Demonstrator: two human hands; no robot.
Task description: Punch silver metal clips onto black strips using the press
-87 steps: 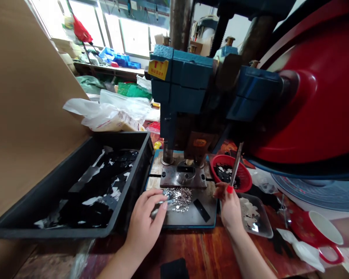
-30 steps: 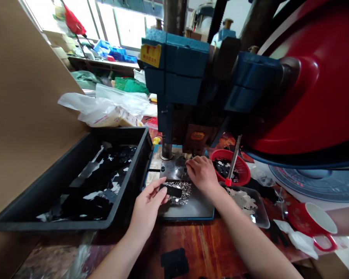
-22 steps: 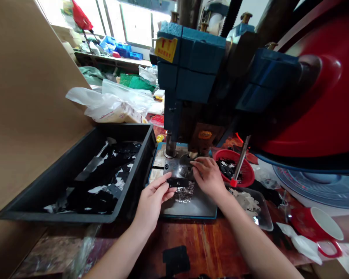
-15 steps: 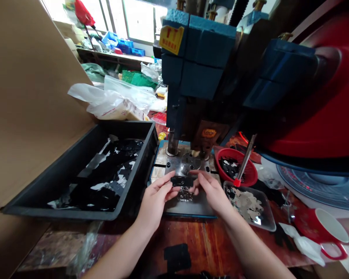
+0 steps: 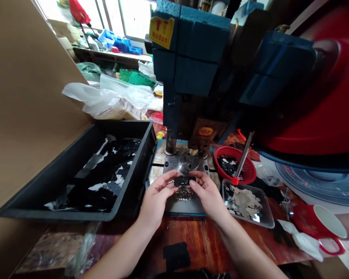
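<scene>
You had that flat black rectangular strip [image 5: 182,181] pinched in your left fingers [image 5: 165,179] and right fingers [image 5: 196,188], over shiny silver beads [image 5: 184,194].

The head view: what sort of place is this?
Probably a small workshop: there is a big blue press, a black bin of dark pieces and a clear tray of flat, pale parts.

A small-parts workshop

A heavy blue press [image 5: 192,66] stood on the wooden worktop [image 5: 203,240], beside a black crate [image 5: 55,214] of dark cut pieces [image 5: 93,190]. Pale flat parts [image 5: 247,203] filled a clear tray [image 5: 258,223]; blue bins [image 5: 120,43] sat near a window [image 5: 136,17].
</scene>
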